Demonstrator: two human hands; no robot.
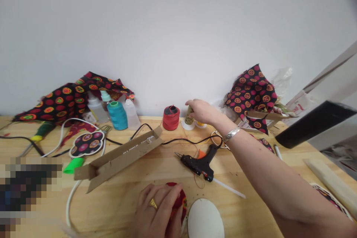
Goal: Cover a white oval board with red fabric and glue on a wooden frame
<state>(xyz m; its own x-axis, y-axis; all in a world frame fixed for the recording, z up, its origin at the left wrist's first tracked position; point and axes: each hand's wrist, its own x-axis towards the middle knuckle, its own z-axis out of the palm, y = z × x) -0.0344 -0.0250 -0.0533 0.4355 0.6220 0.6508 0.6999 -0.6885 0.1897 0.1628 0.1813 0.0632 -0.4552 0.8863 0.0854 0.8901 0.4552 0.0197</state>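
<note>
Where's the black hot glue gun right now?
In the head view, the black hot glue gun lies on the light wooden tabletop, right of the long cardboard strip and just above the white oval piece.

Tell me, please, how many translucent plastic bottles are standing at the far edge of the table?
3: a bottle at the left, a teal-tipped bottle just behind it, and a third bottle right of the teal thread cone. More could be hidden behind the black printed fabric.

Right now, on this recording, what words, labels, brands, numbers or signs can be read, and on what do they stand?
None can be read. Red printing on the white packaging at the right is too blurred to read; the plastic squeeze bottles show no legible label.
</note>
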